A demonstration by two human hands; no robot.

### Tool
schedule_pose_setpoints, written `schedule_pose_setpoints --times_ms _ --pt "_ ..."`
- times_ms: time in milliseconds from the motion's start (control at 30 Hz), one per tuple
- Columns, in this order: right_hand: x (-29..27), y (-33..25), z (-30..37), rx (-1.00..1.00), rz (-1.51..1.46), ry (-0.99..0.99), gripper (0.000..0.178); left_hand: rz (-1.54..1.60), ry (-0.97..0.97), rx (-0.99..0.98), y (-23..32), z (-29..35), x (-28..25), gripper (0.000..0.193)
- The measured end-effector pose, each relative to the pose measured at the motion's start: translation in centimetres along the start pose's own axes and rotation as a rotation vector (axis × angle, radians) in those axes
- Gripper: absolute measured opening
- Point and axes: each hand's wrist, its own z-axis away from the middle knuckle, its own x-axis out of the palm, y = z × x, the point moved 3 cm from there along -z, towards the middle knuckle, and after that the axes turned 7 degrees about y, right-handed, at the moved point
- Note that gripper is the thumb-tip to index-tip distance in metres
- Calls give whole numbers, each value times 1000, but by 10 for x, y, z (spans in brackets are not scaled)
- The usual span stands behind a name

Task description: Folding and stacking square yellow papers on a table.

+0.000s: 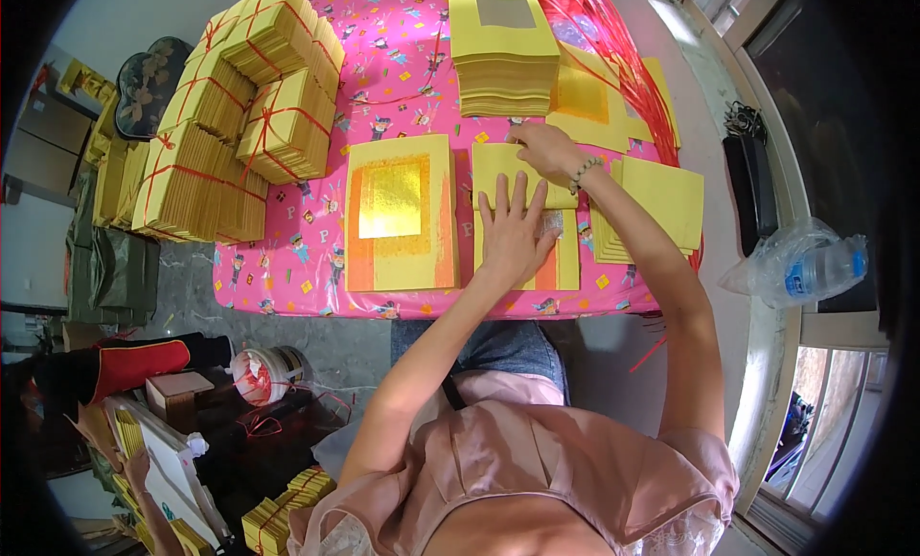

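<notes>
A sheet of yellow joss paper (494, 177) lies before me on the table, its upper part folded over; an orange stripe and a bit of foil show below the fold. My left hand (516, 225) is spread flat on it, fingers apart. At its top edge, my right hand (551, 155) has bent fingers, thumb on the paper and index finger just past the edge. To the left is a stack of joss paper with a gold foil square (395, 196). Partly under my right forearm sits a fanned pile of plain yellow folded paper (661, 206).
Bundles of yellow paper tied with red string (201, 163) are piled at the table's left. A tall paper stack (503, 77) and loose red strings (637, 67) lie at the back right. The pink patterned tablecloth (287, 288) covers the table. A bagged plastic bottle (810, 273) is on the right ledge.
</notes>
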Motion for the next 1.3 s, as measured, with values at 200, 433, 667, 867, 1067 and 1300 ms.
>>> schedule_pose_setpoints --times_ms 200,433,667,867,1067,1300 --pt "3 3 1 -5 19 17 29 1 -34 -9 0 -1 3 76" --pt "-16 -37 44 -49 322 180 44 -23 -39 -10 -5 0 7 75" --pt "9 -47 143 -6 275 252 42 -25 -20 5 -1 0 5 78" --pt "33 -44 155 42 209 246 55 -45 -27 20 -4 0 5 77" --pt "41 -43 162 48 112 270 59 -48 -17 36 -15 8 0 73" --pt "52 -40 167 68 39 295 69 -47 -25 10 -20 10 -5 68"
